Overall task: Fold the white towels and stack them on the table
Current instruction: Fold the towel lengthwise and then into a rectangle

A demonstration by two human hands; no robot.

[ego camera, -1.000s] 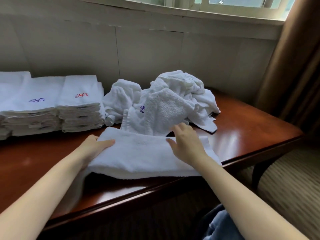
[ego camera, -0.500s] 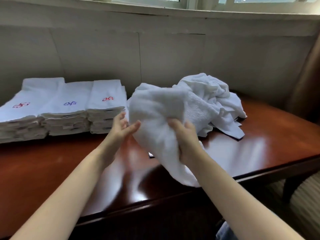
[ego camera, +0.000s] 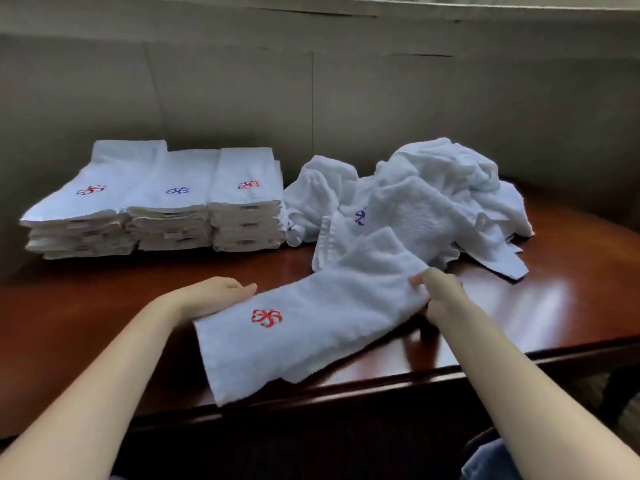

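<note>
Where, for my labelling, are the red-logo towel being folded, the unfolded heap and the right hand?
red-logo towel [ego camera: 311, 341]: head view, flat middle.
unfolded heap [ego camera: 429, 206]: head view, textured middle.
right hand [ego camera: 438, 291]: head view, back.

Towel back down on the table, now a narrow strip

The towel [ego camera: 311, 334], bunched up in the air between both hands half a second ago, now lies slantwise on the table [ego camera: 104, 306] as a long folded band with a red emblem [ego camera: 266, 318] turned up. The left hand [ego camera: 221, 294] has let go and lies flat against its left edge; the right hand [ego camera: 440, 289] now pinches its far right end.
</note>
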